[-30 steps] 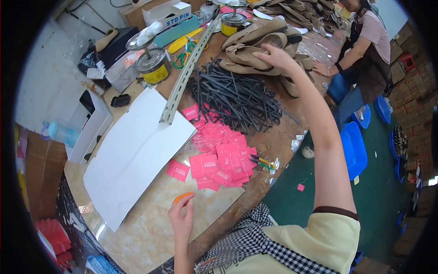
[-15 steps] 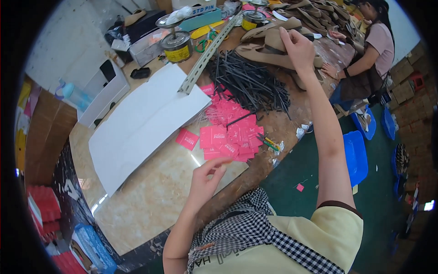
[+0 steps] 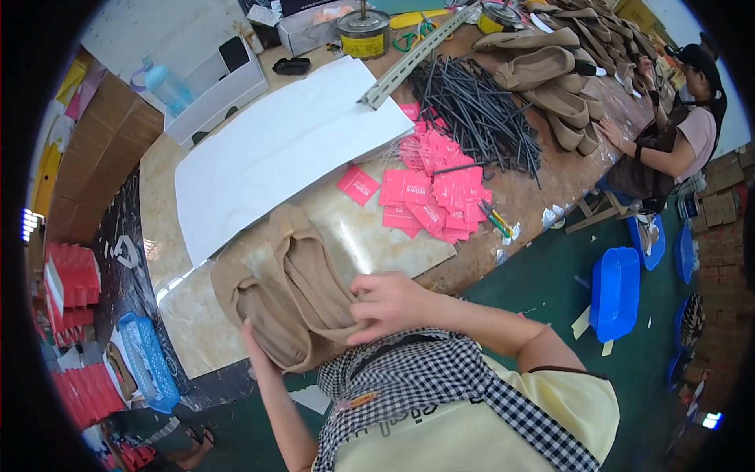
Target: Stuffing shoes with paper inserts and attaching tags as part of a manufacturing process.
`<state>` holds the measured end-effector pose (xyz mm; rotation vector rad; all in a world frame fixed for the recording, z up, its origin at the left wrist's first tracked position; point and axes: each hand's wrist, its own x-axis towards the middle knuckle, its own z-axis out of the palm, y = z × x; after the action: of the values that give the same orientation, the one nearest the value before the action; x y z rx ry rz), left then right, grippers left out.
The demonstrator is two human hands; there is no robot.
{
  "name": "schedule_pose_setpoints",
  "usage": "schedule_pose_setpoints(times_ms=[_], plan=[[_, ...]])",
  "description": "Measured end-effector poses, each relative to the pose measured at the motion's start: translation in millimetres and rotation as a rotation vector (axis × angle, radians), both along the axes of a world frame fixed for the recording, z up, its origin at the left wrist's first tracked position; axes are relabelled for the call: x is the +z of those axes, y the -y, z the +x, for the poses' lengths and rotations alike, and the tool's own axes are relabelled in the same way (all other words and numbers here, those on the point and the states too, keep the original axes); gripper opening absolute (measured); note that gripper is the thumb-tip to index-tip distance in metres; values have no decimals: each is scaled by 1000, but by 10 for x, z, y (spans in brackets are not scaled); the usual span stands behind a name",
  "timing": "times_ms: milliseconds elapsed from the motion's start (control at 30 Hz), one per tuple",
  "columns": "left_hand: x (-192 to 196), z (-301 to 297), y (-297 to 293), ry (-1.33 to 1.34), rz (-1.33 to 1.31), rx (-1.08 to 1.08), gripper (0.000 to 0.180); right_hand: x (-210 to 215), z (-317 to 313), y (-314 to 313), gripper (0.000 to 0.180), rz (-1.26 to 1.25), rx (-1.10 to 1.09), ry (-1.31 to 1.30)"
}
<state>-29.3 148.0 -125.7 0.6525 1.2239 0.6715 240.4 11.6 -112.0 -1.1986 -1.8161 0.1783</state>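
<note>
A pair of tan flat shoes with bows on the toes is close in front of me, above the near table edge, toes pointing away. My left hand (image 3: 266, 358) grips the left shoe (image 3: 271, 322) by its outer side near the heel; its thumb shows, and the other fingers are hidden beneath. On the right shoe (image 3: 314, 279), my right hand (image 3: 393, 305) closes its bent fingers around the heel edge. Beyond the shoes lie a spread of pink printed cards (image 3: 429, 193) and a heap of thin black sticks (image 3: 476, 114).
White sheets (image 3: 283, 149) cover the table's left part, a slotted metal bar (image 3: 421, 57) across their corner. Small snips (image 3: 497, 220) lie near the right edge. More tan shoes (image 3: 543, 71) are piled at far right, where a co-worker (image 3: 684, 134) stands. Blue basins (image 3: 615, 295) are on the floor.
My right hand has come back from the far shoe pile, and the pair of shoes is now in front of me. Both hands have taken hold of it. The view has shifted.
</note>
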Motion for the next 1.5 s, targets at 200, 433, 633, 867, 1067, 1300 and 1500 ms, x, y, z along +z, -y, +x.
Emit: schedule_pose_setpoints(times_ms=[200,433,633,867,1067,1300,1500], plan=[[-307,-343,-84,-204,127,-31,61,-397,798,-79,21,-88,12,-78],[-528,246,-42,-320,525,-120,60,-459,2348,433,13,-272,-986,520],[145,731,152,-935,1304,-525,72,-418,3087,406,19,-364,-1283,531],[409,1475,-294,-922,1517,-798,78,-135,3580,250,22,-328,-1230,395],[146,2100,-1247,-1247,1634,-926,89,-20,4677,1253,15,-470,-1528,1116],[77,1973,-1796,-1248,1465,-1090,81,667,4893,785,23,-569,-1295,745],[-31,2031,-1663,-1157,1549,-1046,84,1617,3813,799,32,-246,-975,-584]])
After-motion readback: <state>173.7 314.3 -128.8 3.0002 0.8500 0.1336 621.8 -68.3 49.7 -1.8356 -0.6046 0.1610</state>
